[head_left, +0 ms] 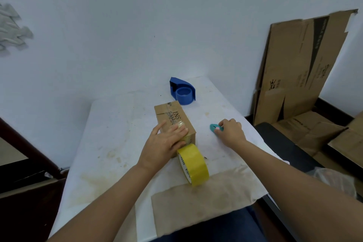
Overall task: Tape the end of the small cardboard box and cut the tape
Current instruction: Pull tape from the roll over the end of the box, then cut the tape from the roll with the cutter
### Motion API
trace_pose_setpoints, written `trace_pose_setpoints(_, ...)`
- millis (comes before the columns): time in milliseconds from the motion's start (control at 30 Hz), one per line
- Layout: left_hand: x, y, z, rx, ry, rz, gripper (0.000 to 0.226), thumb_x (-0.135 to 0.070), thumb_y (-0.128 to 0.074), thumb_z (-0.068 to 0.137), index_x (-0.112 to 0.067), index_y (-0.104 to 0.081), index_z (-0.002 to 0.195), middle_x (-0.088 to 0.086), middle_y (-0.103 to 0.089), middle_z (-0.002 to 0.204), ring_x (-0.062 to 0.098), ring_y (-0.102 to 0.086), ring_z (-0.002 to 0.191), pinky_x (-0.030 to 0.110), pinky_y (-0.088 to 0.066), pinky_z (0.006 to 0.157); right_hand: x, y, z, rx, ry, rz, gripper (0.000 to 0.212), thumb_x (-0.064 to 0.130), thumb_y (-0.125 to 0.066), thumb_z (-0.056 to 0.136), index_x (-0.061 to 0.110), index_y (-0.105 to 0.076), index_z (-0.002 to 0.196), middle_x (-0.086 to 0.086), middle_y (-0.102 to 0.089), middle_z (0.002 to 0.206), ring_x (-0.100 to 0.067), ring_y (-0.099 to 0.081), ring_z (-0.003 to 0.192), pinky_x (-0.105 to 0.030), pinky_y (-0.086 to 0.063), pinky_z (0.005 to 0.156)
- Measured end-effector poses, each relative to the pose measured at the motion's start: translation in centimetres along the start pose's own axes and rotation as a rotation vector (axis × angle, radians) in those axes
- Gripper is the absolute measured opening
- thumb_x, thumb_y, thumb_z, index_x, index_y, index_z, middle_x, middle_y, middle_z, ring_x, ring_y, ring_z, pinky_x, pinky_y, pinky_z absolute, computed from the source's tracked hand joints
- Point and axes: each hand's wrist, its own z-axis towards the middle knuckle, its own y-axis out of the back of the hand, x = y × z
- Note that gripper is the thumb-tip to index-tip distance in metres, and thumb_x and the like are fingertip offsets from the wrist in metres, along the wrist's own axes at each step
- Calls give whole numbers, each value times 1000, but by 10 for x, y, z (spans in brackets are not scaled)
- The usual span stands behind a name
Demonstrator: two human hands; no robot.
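We saw the small cardboard box (175, 122) lying at the centre of the frame on the white table (117, 143), its long axis running from the near end by the hands toward the upper middle of the frame, where the blue tape dispenser (183, 91) stood just beyond it. Clear tape ran along its top. The left hand (164, 144) lay flat on the near end of the box, fingers spread and pressing the tape down, its grip released. The yellow tape roll (193, 164) stood on edge just below that end, touching the box. To the right of centre, the right hand (229, 132) rested on a small teal cutter (215, 127), fingertips curled onto it; we could not tell whether its grip had closed. Flattened cardboard (298, 68) leaned against the wall at upper right.
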Motion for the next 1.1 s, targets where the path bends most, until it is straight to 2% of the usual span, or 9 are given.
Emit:
trace_pose_setpoints(200,-2,0,1,-16,-9,-5,45,-42,-41,93,-21,-66,124,-2,-67,126,15,-61,120,36,-21,111,6,-3,-7,3,47,139,15,18,-53,92,9,-44,99,-13,-60,100,-29,-54,87,-34,-39,68)
trace_pose_setpoints(367,5,1,1,-24,-35,-84,44,-44,-45,92,-22,-66,125,-3,-66,127,13,-59,122,40,-19,114,17,2,-18,27,73,501,17,16,-53,96,8,-45,109,-16,-70,102,-23,-67,77,-32,-57,70)
trace_pose_setpoints(500,17,5,2,23,-40,-212,42,-42,-49,92,-28,-61,129,-11,-61,133,3,-49,129,47,-5,119,39,15,-35,-34,205,642,21,18,-49,99,14,-48,120,-10,-71,99,-11,-64,68,-16,-49,57)
trace_pose_setpoints(667,7,8,7,69,92,-310,36,-30,-60,92,-31,-60,128,-14,-58,137,3,-45,132,52,-1,119,60,18,-52,-112,512,608,22,12,-40,99,21,-60,103,-4,-66,93,-15,-65,82,-25,-55,75)
trace_pose_setpoints(767,-4,16,13,153,221,-373,35,-22,-63,90,-34,-58,123,-16,-56,135,7,-44,131,51,-1,118,64,15,-56,-25,633,496,27,3,-42,95,12,-67,95,-7,-64,99,-13,-58,90,-6,-42,78)
trace_pose_setpoints(867,-5,28,14,50,268,-416,26,-20,-65,88,-30,-68,112,-12,-58,134,9,-45,128,44,-20,114,62,17,-53,14,655,411,25,10,-46,97,17,-69,102,-4,-66,104,-11,-59,92,-17,-46,81)
trace_pose_setpoints(933,-6,41,10,-132,425,-547,20,-17,-63,90,-27,-72,105,-14,-63,123,3,-52,116,25,-37,102,58,17,-50,27,683,297,20,18,-50,97,23,-68,105,-3,-65,107,-14,-61,95,-27,-50,83)
trace_pose_setpoints(1000,-11,53,2,-225,706,-735,16,-14,-58,94,-22,-71,99,-12,-68,107,4,-61,97,21,-48,87,57,17,-50,54,703,221,17,24,-53,96,25,-66,107,-1,-62,109,-14,-59,96,-26,-49,80)
trace_pose_setpoints(1100,-22,54,-14,-30,1024,-1026,16,-13,-49,99,-7,-64,100,9,-70,95,17,-67,71,26,-57,68,57,14,-52,49,732,157,17,29,-58,93,23,-63,108,3,-53,102,-12,-52,84,-19,-39,68)
